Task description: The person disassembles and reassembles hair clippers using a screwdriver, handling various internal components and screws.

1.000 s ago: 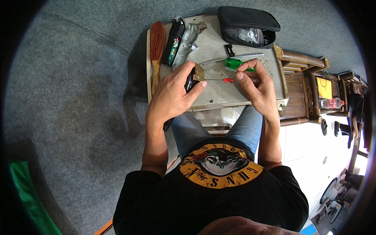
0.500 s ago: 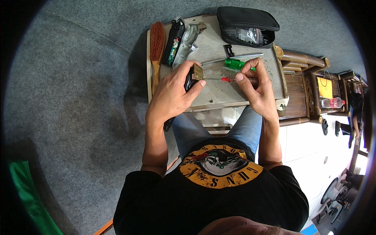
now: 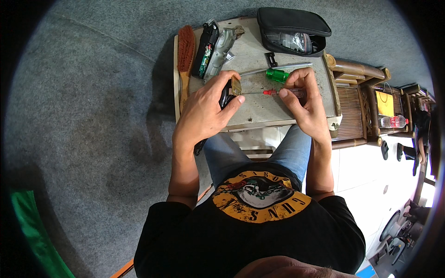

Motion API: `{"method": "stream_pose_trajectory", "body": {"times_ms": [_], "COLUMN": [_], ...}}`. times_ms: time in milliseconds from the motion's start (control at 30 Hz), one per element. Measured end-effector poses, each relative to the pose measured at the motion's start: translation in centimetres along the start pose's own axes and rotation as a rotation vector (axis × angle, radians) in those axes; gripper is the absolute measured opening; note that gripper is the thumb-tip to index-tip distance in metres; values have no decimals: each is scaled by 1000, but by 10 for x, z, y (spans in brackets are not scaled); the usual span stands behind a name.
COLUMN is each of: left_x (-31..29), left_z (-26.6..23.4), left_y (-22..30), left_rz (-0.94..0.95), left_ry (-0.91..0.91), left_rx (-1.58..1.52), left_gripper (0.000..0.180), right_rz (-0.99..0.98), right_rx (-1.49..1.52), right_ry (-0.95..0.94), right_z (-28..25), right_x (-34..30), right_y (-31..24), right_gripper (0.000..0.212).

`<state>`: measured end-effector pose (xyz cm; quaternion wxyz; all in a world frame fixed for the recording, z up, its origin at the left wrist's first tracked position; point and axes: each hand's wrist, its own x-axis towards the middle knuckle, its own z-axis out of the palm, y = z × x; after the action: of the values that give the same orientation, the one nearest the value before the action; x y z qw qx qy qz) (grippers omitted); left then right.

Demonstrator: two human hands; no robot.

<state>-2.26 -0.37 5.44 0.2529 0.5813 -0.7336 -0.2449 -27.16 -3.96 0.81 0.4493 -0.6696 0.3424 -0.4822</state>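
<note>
My left hand [image 3: 202,110] is wrapped round a hair clipper [image 3: 226,97] with a black body and a gold-coloured head, its thumb along the near side. In my right hand [image 3: 306,106], thumb and fingers pinch the clear handle of a small screwdriver [image 3: 270,92] with a red collar. The screwdriver's thin shaft points left, its tip at the clipper's head; whether it sits in a screw is too small to tell. Just beyond the right fingers lies a green screwdriver handle [image 3: 277,75]. A thin metal rod [image 3: 296,65] lies behind it.
On the small table [image 3: 259,113], a brown-bristled brush [image 3: 186,48] lies at the left, beside a black clipper [image 3: 206,48] with exposed circuitry and a grey clipper body [image 3: 221,52]. Farther back are a small black part [image 3: 271,59] and an open black case [image 3: 292,28]. Bamboo seats [image 3: 350,113] adjoin the right.
The fingers of my right hand have shifted slightly on the screwdriver handle. My left hand and the clipper have tilted very slightly.
</note>
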Motion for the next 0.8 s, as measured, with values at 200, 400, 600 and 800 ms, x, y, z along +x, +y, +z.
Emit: {"method": "stream_pose_trajectory", "body": {"times_ms": [200, 400, 600, 800], "left_x": [0, 1, 0, 0], "left_z": [-1, -1, 0, 1], "left_y": [4, 2, 2, 1], "left_rz": [-66, -40, -49, -28], "left_ry": [-18, 8, 9, 36], "left_rx": [-13, -22, -35, -18], "left_gripper": [37, 37, 38, 37], "right_rz": [165, 30, 186, 42], "right_rx": [-44, 26, -6, -25], "right_ry": [-33, -13, -27, 14], "right_z": [-3, 0, -3, 2], "right_x": [0, 1, 1, 1], "right_y": [-6, -4, -7, -4], "right_gripper": [25, 26, 28, 28]}}
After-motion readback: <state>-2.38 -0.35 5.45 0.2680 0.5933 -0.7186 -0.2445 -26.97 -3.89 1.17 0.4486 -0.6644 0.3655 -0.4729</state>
